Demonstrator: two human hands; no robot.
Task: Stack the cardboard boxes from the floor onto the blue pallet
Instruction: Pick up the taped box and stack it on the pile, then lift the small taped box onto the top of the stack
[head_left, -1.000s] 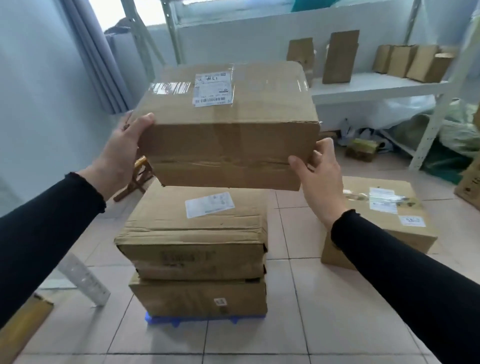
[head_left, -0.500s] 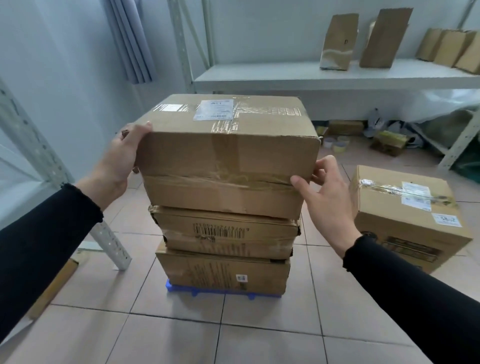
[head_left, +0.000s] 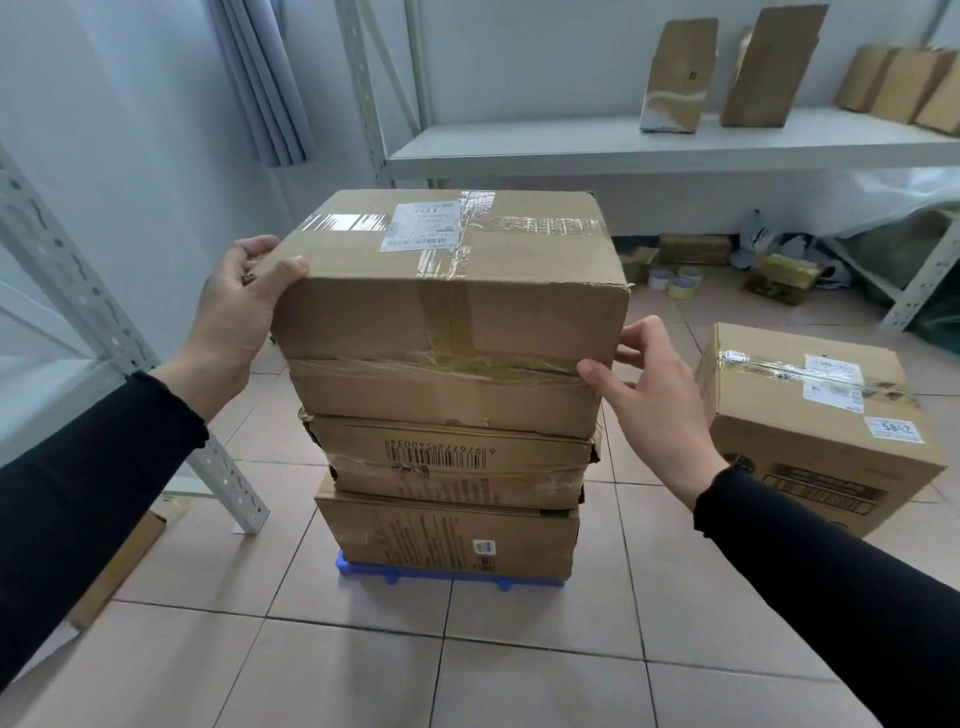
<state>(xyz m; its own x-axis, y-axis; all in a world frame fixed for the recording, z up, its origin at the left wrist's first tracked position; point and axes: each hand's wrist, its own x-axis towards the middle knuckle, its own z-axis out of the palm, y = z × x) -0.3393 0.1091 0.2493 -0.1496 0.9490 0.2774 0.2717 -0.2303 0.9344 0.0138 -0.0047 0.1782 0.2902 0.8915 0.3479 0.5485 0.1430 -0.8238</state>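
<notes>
Sleeves: black, reaching in from both lower corners.
Blue pallet (head_left: 447, 576): on the tiled floor (head_left: 363, 675), only its front edge showing.
Stack: bottom box (head_left: 447, 540) on the pallet, middle box (head_left: 452, 462) above it, top box (head_left: 447, 332) resting on that.
Left hand (head_left: 234, 317): grip wrapped round the top box's left corner, thumb on top.
Right hand (head_left: 654, 395): grip loose, fingers spread, fingertips touching the right edge.
Floor box (head_left: 815, 415): right of the stack, apart.
Shelf (head_left: 649, 150): behind, carrying upright cardboard pieces.
</notes>
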